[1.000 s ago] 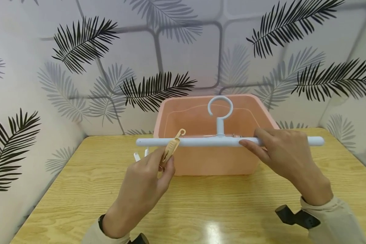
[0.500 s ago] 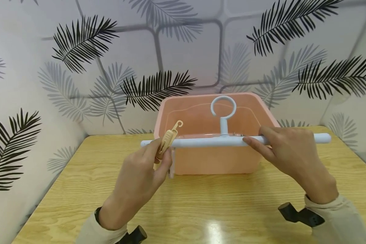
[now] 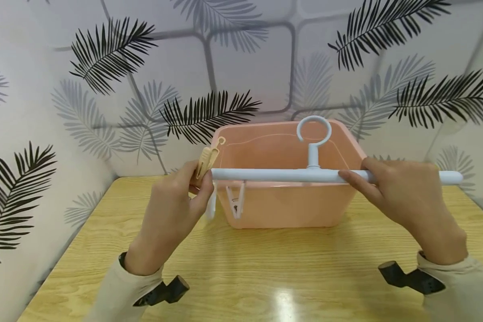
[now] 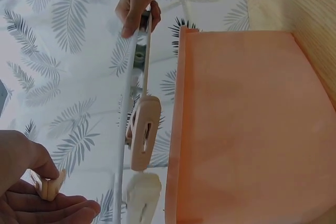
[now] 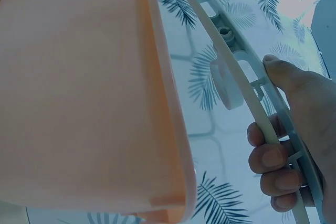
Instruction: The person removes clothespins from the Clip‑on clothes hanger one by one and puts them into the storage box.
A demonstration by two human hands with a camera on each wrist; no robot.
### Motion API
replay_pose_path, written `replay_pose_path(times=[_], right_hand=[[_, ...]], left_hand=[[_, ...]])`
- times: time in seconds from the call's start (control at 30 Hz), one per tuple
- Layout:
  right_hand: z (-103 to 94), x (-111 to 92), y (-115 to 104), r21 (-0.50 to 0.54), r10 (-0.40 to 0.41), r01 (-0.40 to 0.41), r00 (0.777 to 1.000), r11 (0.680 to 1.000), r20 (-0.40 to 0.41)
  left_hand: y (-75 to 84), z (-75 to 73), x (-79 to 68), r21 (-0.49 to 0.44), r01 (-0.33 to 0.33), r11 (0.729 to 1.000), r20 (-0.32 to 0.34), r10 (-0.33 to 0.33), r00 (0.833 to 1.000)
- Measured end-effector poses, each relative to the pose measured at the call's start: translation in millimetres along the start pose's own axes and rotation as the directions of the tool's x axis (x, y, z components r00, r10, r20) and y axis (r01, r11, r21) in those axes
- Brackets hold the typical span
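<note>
From my remote seat I have the left hand (image 3: 169, 210) pinching a beige clothespin (image 3: 206, 162), thumb over it and fingers beneath, with its little hooked end pointing up and free. That grip seems meant to leave the hook unobstructed. The clothespin sits at the left end of a pale blue hanger (image 3: 273, 175); I can't tell from here whether the two touch.

My right hand (image 3: 414, 197) carries the hanger alone. Its fingers wrap fully round both the thick bar and the thinner rail (image 5: 260, 119) alongside, thumb laid along the bar. Gripping on the right, past the upright hook (image 3: 313, 154), presumably frees the left stretch for clothespins and steadies the bar roughly level.

On that left stretch, the left wrist view shows a pinkish clothespin (image 4: 140, 148) and a cream clothespin (image 4: 140, 198) hanging beside each other, near the left hand. The hanger is held up off the table (image 3: 241, 273), across the near side of a peach tub (image 3: 290, 208), likely so the clothespins dangle without resting on anything.
</note>
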State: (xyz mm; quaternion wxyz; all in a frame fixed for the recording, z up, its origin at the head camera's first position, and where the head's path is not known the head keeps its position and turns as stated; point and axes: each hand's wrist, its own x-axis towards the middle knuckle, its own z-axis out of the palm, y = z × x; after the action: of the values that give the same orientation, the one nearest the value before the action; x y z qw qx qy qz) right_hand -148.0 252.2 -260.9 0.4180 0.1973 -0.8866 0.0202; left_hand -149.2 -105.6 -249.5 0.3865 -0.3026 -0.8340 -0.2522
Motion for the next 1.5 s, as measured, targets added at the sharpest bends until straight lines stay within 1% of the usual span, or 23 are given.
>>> replay_pose_path(times=[0.13, 0.33, 0.47, 0.53, 0.57, 0.67, 0.77, 0.83, 0.9, 0.97, 1.0, 1.07, 1.13, 1.3, 1.4, 1.5], right_hand=[[-3.9, -1, 7, -0.014, 0.014, -0.014, 1.000, 1.000, -0.017], [-4.8, -1, 10, -0.005, -0.007, 0.007, 1.000, 1.000, -0.015], [-4.6, -2, 11, 0.004, -0.027, 0.027, 1.000, 1.000, -0.008], [-4.7, -2, 11, 0.006, -0.042, 0.042, 0.999, 0.999, -0.007], [-4.7, -2, 11, 0.008, -0.047, 0.047, 0.999, 0.999, -0.007], [-4.6, -2, 12, 0.014, -0.059, 0.059, 0.998, 0.998, 0.001], [-4.1, -2, 12, 0.023, -0.060, 0.060, 0.998, 0.998, 0.010], [-3.6, -2, 11, 0.031, -0.058, 0.058, 0.998, 0.998, 0.019], [-3.2, -1, 11, 0.029, -0.060, 0.060, 0.998, 0.998, 0.022], [-2.9, -1, 10, 0.028, -0.056, 0.055, 0.998, 0.998, 0.028], [-2.7, -1, 10, 0.029, -0.055, 0.054, 0.998, 0.998, 0.031], [-2.8, -2, 10, 0.029, -0.054, 0.053, 0.998, 0.998, 0.029], [-2.8, -2, 10, 0.032, -0.049, 0.048, 0.998, 0.998, 0.029], [-3.0, -2, 10, 0.038, -0.056, 0.055, 0.998, 0.998, 0.029], [-3.0, -2, 10, 0.046, -0.065, 0.063, 0.997, 0.997, 0.037], [-3.4, -2, 10, 0.053, -0.073, 0.070, 0.996, 0.996, 0.045]], left_hand=[[-8.9, -0.2, 6.0, 0.008, 0.031, 0.999, 0.022, -0.031, 0.999], [-21.7, 1.7, 13.9, 0.044, 0.066, 0.997, 0.064, -0.069, 0.996], [-30.4, 3.9, 17.0, 0.062, 0.100, 0.993, 0.113, -0.106, 0.988], [-34.7, 4.8, 18.4, 0.054, 0.123, 0.991, 0.152, -0.130, 0.980], [-37.0, 4.8, 19.4, 0.044, 0.139, 0.989, 0.180, -0.145, 0.973], [-44.7, 5.0, 23.7, 0.011, 0.180, 0.984, 0.259, -0.177, 0.949], [-50.2, 5.2, 29.2, 0.000, 0.204, 0.979, 0.327, -0.193, 0.925], [-52.9, 7.2, 33.5, 0.001, 0.207, 0.978, 0.365, -0.193, 0.911], [-54.8, 10.8, 38.2, 0.000, 0.209, 0.978, 0.410, -0.191, 0.892], [-56.7, 15.4, 42.8, -0.005, 0.204, 0.979, 0.453, -0.179, 0.874], [-57.8, 17.9, 45.0, -0.006, 0.195, 0.981, 0.467, -0.169, 0.868], [-58.0, 21.8, 49.3, -0.007, 0.178, 0.984, 0.487, -0.152, 0.860], [-57.9, 24.9, 53.2, -0.007, 0.164, 0.986, 0.497, -0.139, 0.856], [-58.0, 29.7, 61.0, -0.013, 0.160, 0.987, 0.514, -0.131, 0.848], [-59.1, 30.8, 65.3, 0.008, 0.151, 0.989, 0.524, -0.133, 0.841], [-59.3, 31.1, 70.7, 0.037, 0.128, 0.991, 0.536, -0.127, 0.835]])
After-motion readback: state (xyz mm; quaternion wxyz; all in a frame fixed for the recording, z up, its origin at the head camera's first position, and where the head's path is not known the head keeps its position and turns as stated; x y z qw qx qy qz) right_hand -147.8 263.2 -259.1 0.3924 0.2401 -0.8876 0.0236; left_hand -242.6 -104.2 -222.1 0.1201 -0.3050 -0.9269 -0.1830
